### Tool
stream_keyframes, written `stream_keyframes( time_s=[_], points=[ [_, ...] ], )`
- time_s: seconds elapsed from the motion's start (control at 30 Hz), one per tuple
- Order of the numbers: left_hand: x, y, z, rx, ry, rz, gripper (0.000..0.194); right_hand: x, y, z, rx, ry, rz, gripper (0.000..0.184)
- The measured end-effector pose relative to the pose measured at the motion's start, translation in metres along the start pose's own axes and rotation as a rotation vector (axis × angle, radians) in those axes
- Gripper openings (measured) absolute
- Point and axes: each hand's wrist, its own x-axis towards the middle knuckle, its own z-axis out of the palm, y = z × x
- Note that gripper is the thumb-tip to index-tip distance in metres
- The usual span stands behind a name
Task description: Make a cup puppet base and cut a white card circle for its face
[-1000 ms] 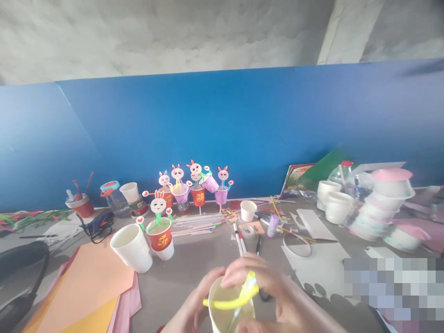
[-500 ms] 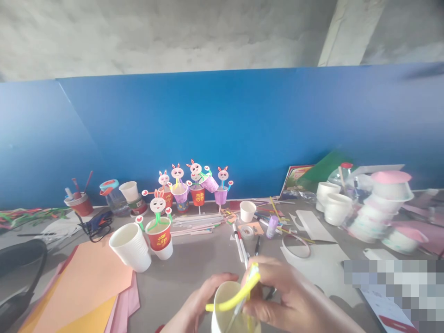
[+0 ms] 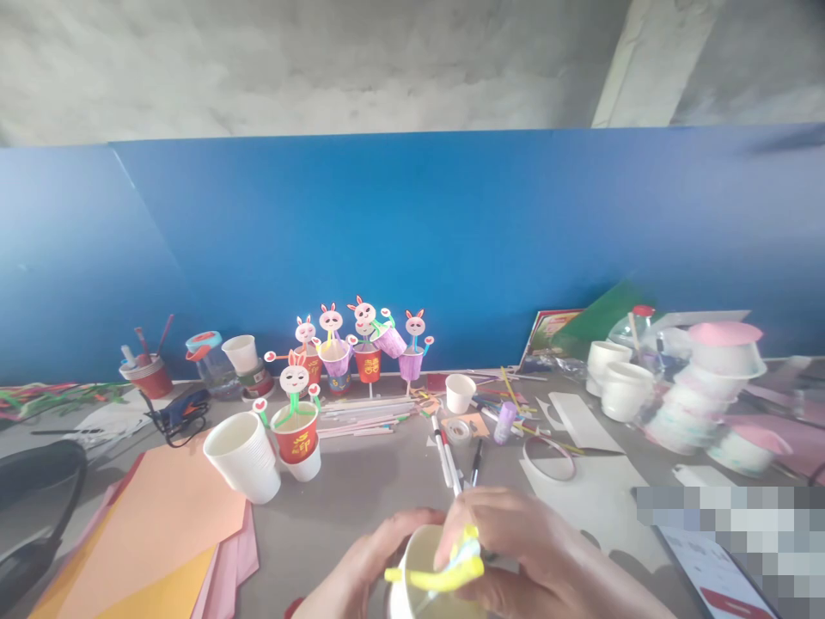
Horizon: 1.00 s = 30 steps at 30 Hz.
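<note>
My left hand (image 3: 367,559) curls round the side of a white paper cup (image 3: 420,547) at the bottom middle of the head view. The cup's mouth faces up toward me. Bent yellow straws (image 3: 455,574) are pinched in my right hand (image 3: 516,535), over the cup's mouth and partly inside it. A pale, shiny piece that looks like tape is on the straws. My right fingertips reach into the cup, and their exact grip is partly hidden.
A stack of paper cups (image 3: 241,460) leans at left beside a red cup with a rabbit figure (image 3: 296,430). Behind lie pencils (image 3: 367,411), markers (image 3: 444,451), a tape roll (image 3: 458,432) and a purple glue stick (image 3: 506,421). Coloured paper (image 3: 155,524) is at left, a phone (image 3: 709,559) at right.
My right hand has moved lower, its fingers deeper into the cup. The yellow straws have dropped with it and now lie closer to level across the cup's mouth.
</note>
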Motion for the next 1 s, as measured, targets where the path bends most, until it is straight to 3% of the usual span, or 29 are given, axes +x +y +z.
stream_keyframes(
  time_s=[0.23, 0.57, 0.8, 1.0],
  points=[
    [-0.005, 0.000, 0.005, -0.047, 0.084, -0.078, 0.066, 0.003, 0.003, 0.000, 0.014, -0.089, -0.014, 0.036],
    [-0.001, -0.006, 0.008, -0.274, 0.061, -0.116, 0.069, 0.006, 0.005, 0.005, 0.021, -0.096, 0.009, 0.028],
    [-0.006, -0.018, 0.008, -0.352, 0.094, -0.070, 0.071, 0.011, 0.011, 0.008, -0.010, -0.073, -0.078, 0.048],
    [-0.006, -0.022, 0.007, -0.390, 0.069, -0.057, 0.070, 0.013, 0.011, 0.008, -0.029, -0.099, -0.057, 0.050]
  ],
)
